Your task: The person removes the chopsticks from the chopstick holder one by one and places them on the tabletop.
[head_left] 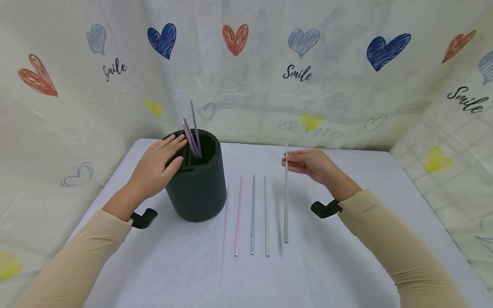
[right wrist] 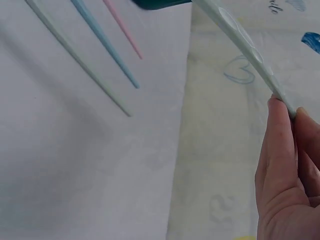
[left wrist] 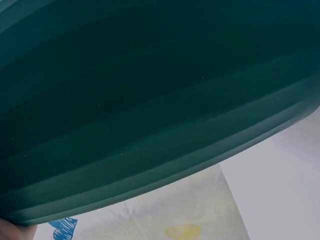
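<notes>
My left hand (head_left: 158, 164) rests over the left rim of a dark green ribbed utensil holder (head_left: 197, 192), its fingers spread across the top dividers. Purple chopsticks (head_left: 194, 139) lean in one compartment of the holder. The holder's side wall (left wrist: 165, 100) fills most of the left wrist view. Over the table to the right, my right hand (head_left: 308, 164) pinches a pale green chopstick (head_left: 286, 201) near its thin upper end, thicker end pointing down. Between holder and hand lie a pink chopstick (head_left: 239, 218), a blue chopstick (head_left: 253, 218) and another green chopstick (head_left: 266, 218), side by side.
A white cloth covers the table (head_left: 185, 265). Behind it hangs a pale curtain (head_left: 250, 85) printed with hearts and words, meeting the table's back edge. Both wrists wear black camera mounts (head_left: 325, 209).
</notes>
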`<state>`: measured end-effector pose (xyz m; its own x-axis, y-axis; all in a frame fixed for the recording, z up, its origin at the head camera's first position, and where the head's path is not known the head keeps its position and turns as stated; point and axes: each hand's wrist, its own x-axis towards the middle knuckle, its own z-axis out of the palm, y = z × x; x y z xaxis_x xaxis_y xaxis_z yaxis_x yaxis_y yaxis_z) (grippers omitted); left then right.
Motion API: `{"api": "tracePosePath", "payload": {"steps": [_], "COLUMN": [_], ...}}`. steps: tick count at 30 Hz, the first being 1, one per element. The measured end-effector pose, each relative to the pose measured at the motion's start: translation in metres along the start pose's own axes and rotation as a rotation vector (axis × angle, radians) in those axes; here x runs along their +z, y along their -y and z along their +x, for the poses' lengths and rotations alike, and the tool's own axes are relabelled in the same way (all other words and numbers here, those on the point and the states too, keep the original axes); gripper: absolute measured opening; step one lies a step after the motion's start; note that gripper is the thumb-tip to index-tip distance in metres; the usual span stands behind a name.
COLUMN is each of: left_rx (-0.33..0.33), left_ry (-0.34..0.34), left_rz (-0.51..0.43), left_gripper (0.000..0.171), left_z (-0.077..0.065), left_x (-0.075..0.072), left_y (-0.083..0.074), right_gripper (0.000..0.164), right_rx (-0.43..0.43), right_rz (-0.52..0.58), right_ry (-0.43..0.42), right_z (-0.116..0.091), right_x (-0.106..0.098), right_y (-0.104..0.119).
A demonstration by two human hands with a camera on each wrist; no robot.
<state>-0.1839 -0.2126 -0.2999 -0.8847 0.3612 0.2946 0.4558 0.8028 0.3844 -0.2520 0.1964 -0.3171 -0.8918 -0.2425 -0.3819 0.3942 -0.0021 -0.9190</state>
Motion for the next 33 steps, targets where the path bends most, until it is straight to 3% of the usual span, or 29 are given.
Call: {"api": "tracePosePath", "payload": {"steps": [7,12,14,21,33], "left_rx": [-0.002,-0.009,-0.006,-0.009,-0.005], "left_ry": [-0.004,0.002,0.003,0.004,-0.005], "left_rz": [0.005,0.006,0.006,0.010,0.001], "left_gripper": [0.051,0.051,0.051,0.051,0.051], "left_z": [0.000,0.000,0.001,0.001,0.001], "left_x": [-0.001,-0.001,0.000,0.000,0.000], "left_y": [0.001,0.000,0.000,0.000,0.001], "right_gripper": [0.031,0.011,0.011,0.049,0.035], "right_rx": [0.075,0.119,0.127,0.150,0.215], "right_rz": [-0.027,-0.021,-0.024,-0.044,-0.062], "right_ry": [-0.030,-0.021,-0.023,-0.044,-0.126], "right_z": [0.019,0.029,0.032,0.045,0.051], "right_x": [-0.006,-0.008,-0.009,-0.008,-0.004], "right_y": [-0.029,-0.048,-0.053,-0.070,-0.092]}}
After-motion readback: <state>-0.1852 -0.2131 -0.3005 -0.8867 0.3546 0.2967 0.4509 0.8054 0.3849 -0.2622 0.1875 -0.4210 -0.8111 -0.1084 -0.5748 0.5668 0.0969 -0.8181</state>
